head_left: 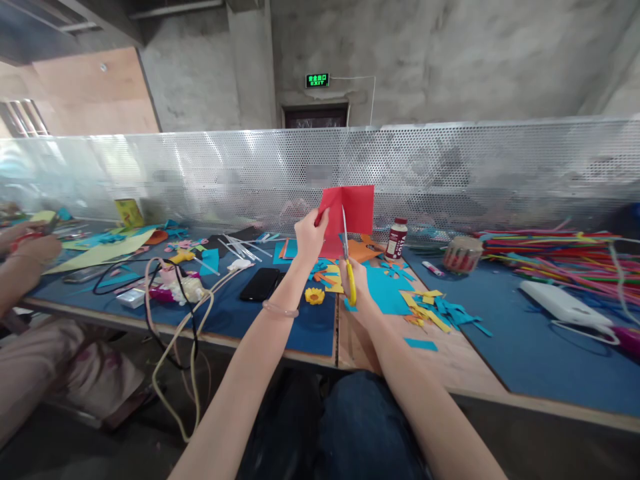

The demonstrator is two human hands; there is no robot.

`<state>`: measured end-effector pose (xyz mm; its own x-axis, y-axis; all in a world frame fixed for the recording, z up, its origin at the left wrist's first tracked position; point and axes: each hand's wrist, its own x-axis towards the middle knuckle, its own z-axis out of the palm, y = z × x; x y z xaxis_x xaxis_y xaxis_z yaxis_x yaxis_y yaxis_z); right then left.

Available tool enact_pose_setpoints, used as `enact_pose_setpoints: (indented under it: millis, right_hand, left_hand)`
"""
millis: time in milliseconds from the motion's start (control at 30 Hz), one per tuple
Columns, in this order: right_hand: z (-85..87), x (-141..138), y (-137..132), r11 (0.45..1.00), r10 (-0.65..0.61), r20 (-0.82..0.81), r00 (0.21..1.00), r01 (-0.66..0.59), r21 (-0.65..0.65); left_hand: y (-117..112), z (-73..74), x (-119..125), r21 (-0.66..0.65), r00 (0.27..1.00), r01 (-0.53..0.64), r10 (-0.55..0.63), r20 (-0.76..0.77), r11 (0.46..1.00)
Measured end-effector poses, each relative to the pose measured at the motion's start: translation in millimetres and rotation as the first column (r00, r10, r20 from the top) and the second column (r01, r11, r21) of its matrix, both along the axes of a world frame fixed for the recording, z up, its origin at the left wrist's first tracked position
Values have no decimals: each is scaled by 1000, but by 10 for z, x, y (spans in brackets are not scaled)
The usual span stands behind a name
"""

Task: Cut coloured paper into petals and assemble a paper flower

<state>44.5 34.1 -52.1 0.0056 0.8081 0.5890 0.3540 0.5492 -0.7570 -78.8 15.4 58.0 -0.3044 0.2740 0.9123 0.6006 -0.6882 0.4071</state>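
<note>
My left hand (311,235) grips a sheet of red paper (359,208) by its left side and holds it up above the table. Closed round the yellow handles of a pair of scissors (346,245) is my right hand (354,277), just below the paper. The scissor blades point upward and lie against the red sheet, near a vertical line where its two halves meet. Whether the blades are apart is hard to make out. Under my hands lie blue paper (387,290), orange paper (365,249) and a small yellow flower (315,296).
A black phone (260,285) and tangled cables (200,313) lie to the left. Rightward stand a dark red bottle (397,239), a jar (463,255), a white power bank (565,303) and colourful pipe cleaners (540,250). A perforated metal screen (225,177) runs behind. Another person's hands (37,250) work at far left.
</note>
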Motion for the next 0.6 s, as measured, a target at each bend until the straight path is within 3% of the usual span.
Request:
enact_pose_setpoints:
  millis: [600]
  right_hand:
    - [-15,0,23,1000,-22,42,999,22,6]
  left_hand:
    - [44,-23,-6,-10,999,-31,31,-22,999]
